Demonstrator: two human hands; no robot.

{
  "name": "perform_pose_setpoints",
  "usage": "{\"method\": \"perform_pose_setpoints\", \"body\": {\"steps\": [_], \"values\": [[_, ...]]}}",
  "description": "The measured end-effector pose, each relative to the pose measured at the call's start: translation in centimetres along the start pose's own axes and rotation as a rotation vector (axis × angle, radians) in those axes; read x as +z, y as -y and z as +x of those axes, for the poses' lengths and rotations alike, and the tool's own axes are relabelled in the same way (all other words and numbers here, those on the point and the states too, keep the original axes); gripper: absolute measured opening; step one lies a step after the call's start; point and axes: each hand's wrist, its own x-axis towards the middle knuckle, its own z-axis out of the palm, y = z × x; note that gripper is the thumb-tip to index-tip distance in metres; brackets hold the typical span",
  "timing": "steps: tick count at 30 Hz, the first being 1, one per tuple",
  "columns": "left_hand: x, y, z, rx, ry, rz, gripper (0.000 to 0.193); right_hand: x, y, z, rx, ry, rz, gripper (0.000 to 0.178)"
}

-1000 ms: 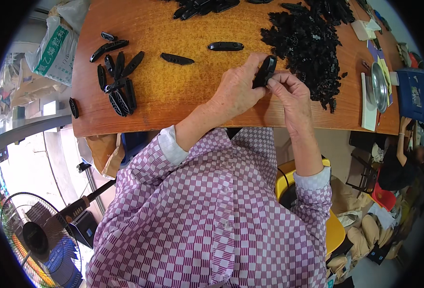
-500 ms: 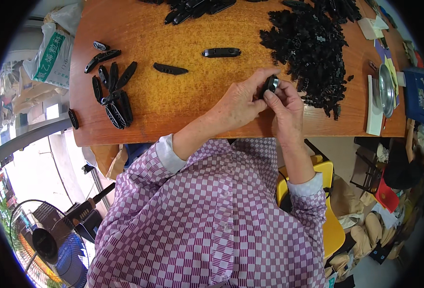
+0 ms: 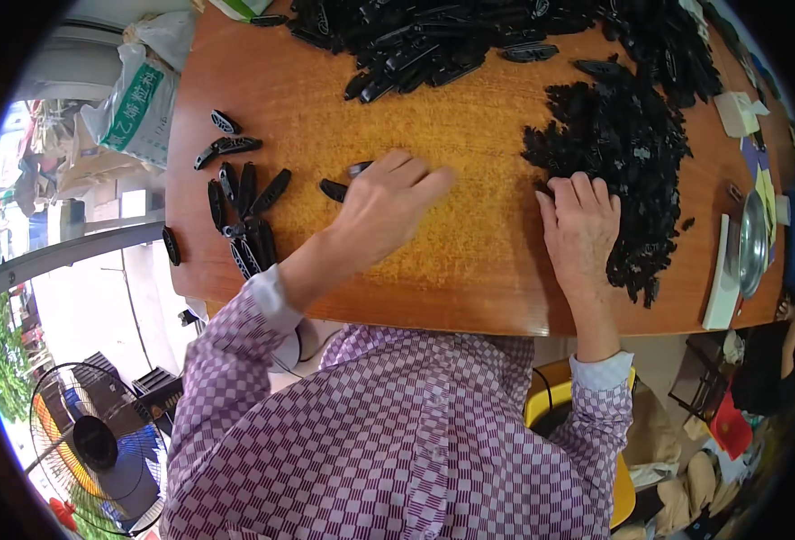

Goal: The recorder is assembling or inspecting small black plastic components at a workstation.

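My left hand (image 3: 384, 211) is over the middle left of the table, palm down, one blurred finger stretched to the right. Dark ends of two long black plastic pieces show at its left side: one piece's tip (image 3: 359, 168) beside the fingers, another (image 3: 333, 189) lower, by the knuckles. Whether the fingers grip either one is hidden. My right hand (image 3: 582, 225) rests at the near left edge of a heap of small black plastic parts (image 3: 632, 171). Its fingers bend down onto the parts, the thumb a little apart; no held part can be made out.
Several long black pieces (image 3: 253, 202) lie grouped at the left. A large pile of similar pieces (image 3: 424, 45) is at the back. To the right are a white strip (image 3: 717, 270), a metal dish (image 3: 753, 243) and a small white box (image 3: 737, 114). A fan (image 3: 96, 441) stands lower left.
My hands have parted from round a small black piece: the left went left, the right to the heap. The long piece that lay in the middle no longer shows there. The view has shifted.
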Motion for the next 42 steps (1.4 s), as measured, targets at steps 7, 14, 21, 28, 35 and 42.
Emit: {"method": "perform_pose_setpoints", "body": {"steps": [7, 14, 21, 28, 35, 42], "values": [[-4.3, 2.1, 1.1, -0.056, 0.113, 0.109, 0.021, 0.9, -0.7, 0.1, -0.091, -0.005, -0.049, 0.018], [-1.1, 5.3, 16.1, -0.103, 0.093, 0.376, 0.023, -0.5, -1.1, -1.1, 0.132, -0.166, 0.56, 0.017], [0.2, 3.8, 17.2, 0.001, 0.456, 0.624, 0.02, -2.6, -0.4, -3.9, -0.129, -0.422, 0.301, 0.02], [-4.8, -2.7, 10.9, -0.491, 0.356, -0.114, 0.015, -3.9, 1.5, -7.0, -0.184, -0.527, 0.26, 0.024], [0.9, -5.9, 1.4, -0.611, 0.211, -1.823, 0.019, -4.8, 4.0, -7.8, -0.115, -0.568, 0.391, 0.019], [1.5, -8.1, -1.7, -0.573, 0.39, -2.156, 0.024, -6.2, 5.6, -7.5, 0.066, -0.427, 0.736, 0.016]]}}
